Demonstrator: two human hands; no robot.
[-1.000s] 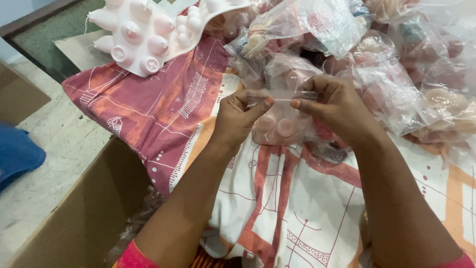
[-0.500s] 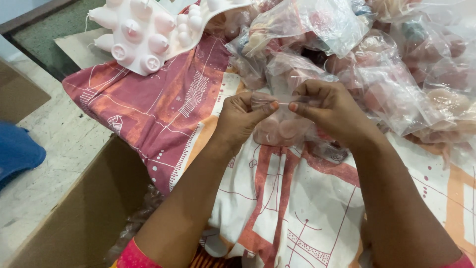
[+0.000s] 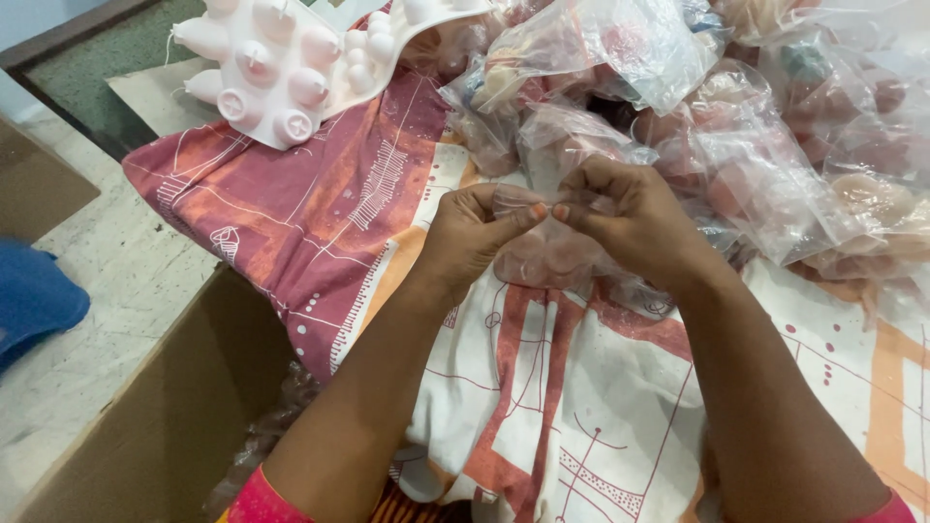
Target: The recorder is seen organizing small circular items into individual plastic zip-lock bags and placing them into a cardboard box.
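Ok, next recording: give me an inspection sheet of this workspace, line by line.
Surface: patterned cloth in maroon, orange and white, spread flat.
Job's things: small clear plastic bag of pinkish round pieces, pinched at its top.
Clutter: heap of filled clear plastic bags; white bumpy plastic mould tray.
Grippers: left hand and right hand both pinch the bag's top.
Cables: nothing seen.
Surroundings: brown cardboard box, blue object, pale stone floor.

maroon-and-cream patterned cloth point(image 3: 320, 208), white mould point(image 3: 291, 58)
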